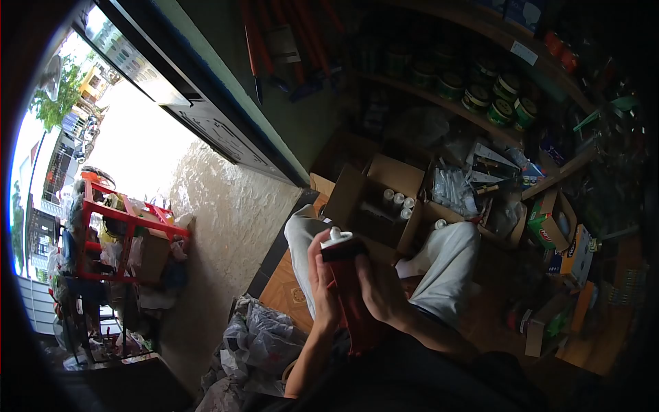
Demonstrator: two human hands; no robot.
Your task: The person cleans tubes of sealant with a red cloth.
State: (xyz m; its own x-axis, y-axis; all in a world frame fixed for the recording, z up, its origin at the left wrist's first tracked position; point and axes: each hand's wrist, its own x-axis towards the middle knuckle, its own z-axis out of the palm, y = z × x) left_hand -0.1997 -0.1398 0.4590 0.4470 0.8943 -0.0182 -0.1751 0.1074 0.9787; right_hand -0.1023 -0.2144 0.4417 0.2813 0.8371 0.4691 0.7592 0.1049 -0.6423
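Note:
My left hand (324, 281) and my right hand (376, 292) are pressed from both sides around a dark red cloth (350, 302), raised in front of my lap. From its top shows a white-topped tube (336, 239) with a short nozzle; most of its body is hidden by the cloth and my fingers. Beyond my hands, between my knees, stands an open cardboard box (371, 226). Several white-ended tubes (398, 200) stand upright inside it.
Grey plastic bags (257, 340) lie at my left. A red rack (127, 233) full of goods stands outside the open door (213, 127). Shelves with green tins (501, 110) are at the back right. Cardboard boxes (556, 223) and clear plastic packets (453, 189) lie on the right.

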